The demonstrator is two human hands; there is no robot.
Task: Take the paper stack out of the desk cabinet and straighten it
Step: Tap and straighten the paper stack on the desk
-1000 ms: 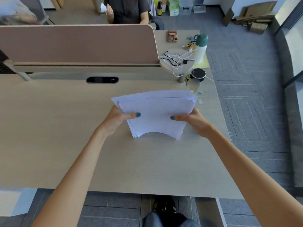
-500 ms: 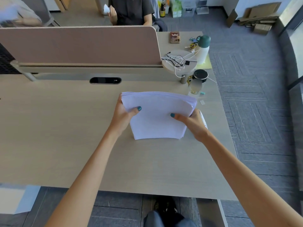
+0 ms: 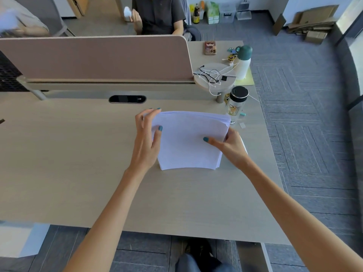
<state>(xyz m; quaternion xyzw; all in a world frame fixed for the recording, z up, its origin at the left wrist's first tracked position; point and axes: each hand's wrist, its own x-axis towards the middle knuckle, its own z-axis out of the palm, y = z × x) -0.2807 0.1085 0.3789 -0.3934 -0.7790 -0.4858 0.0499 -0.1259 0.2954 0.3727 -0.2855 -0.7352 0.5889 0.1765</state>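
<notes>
A thick stack of white paper [image 3: 186,142] stands on its lower edge on the light wooden desk [image 3: 68,163], leaning toward me. My left hand [image 3: 147,140] holds its left side, thumb on the front sheet and fingers curled over the upper left corner. My right hand [image 3: 229,148] grips the right side, thumb on the front and fingers behind. The sheet edges on the right look slightly fanned. The desk cabinet is out of view.
A clear bottle with a black lid [image 3: 236,103] stands just beyond the stack's upper right corner. A white flask with a green cap [image 3: 243,61], cables on a round shelf [image 3: 214,77] and a pink divider [image 3: 94,57] lie farther back. A person [image 3: 157,14] sits behind the divider.
The stack has been squared up and its bottom edge set down on the desk. My left hand slid up to the upper left corner; my right hand shifted a little along the right side.
</notes>
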